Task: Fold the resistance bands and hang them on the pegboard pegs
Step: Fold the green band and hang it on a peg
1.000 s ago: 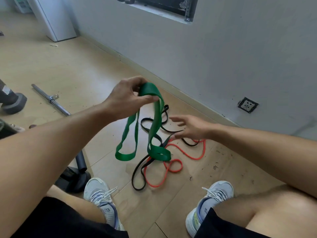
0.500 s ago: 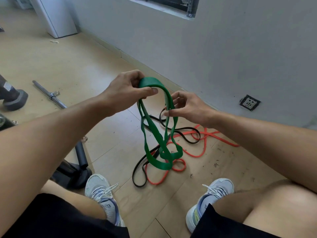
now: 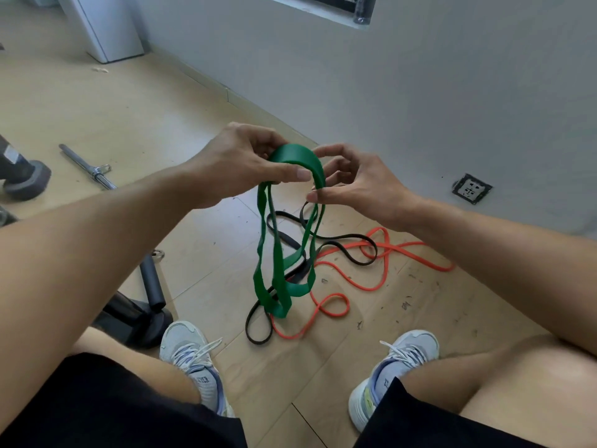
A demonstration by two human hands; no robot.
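Biggest thing here is the floor (image 3: pixel 129 108), pale wood-look planks with a matte finish and some dark scuffs and crumbs toward the right. A smooth grey painted wall (image 3: pixel 420 92) fills the upper right, with a square socket plate (image 3: pixel 472 189) low on it.

Person's crouched over it all, black shorts, grey mesh sneakers with white laces at the bottom of the frame.

Center frame, the green band (image 3: pixel 277 253) is a flat, wide rubbery strip, kind of satiny, gathered into several long loops that dangle down from the hands. The left hand (image 3: pixel 239 160) has thumb and fingers curled round the top bend of it, and the right hand (image 3: pixel 352 185) pinches the same bend from the other side, fingers bent.

Below it on the floor, just right of center, lie a thin orange band (image 3: pixel 381 273) in loose squiggly curls and a narrow black band (image 3: pixel 352 247) tangled across it.

Left edge: a steel bar (image 3: pixel 87 168) with a knurled-looking shiny end, and a dark rounded dumbbell head (image 3: pixel 26 179).
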